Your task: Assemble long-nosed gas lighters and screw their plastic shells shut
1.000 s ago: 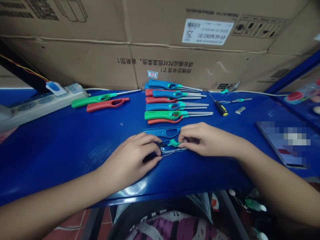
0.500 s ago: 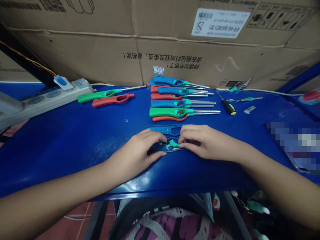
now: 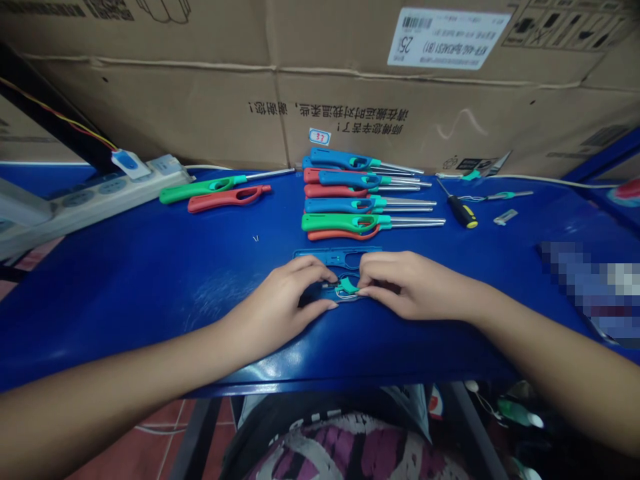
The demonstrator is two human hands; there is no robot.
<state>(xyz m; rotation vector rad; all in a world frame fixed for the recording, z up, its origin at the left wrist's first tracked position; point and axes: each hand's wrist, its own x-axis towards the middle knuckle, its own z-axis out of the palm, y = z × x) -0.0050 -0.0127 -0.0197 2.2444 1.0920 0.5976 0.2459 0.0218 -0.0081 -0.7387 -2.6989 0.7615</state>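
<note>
An open blue casing half (image 3: 345,296) lies on the blue table between my hands, with a green trigger piece (image 3: 349,287) and thin wires in it. My left hand (image 3: 287,293) rests over its left end, thumb and forefinger apart, the forefinger touching a small dark part. At the right end my right hand (image 3: 400,285) pinches the edge of the green piece between thumb and fingertips. Just behind is the other blue casing half (image 3: 325,257), lying flat and partly covered by my right hand. Several assembled lighters (image 3: 345,223) are stacked farther back.
A green lighter (image 3: 200,190), a red casing (image 3: 225,200) and a power strip (image 3: 100,193) lie at the left. Tiny screws (image 3: 255,238) are left of centre. At the right are a screwdriver (image 3: 463,212), loose parts (image 3: 506,217) and a cardboard box (image 3: 200,93) behind.
The view has shifted slightly. My left forefinger has lifted a little from the dark part, which shows more now. My right hand keeps its pinch on the green piece.
</note>
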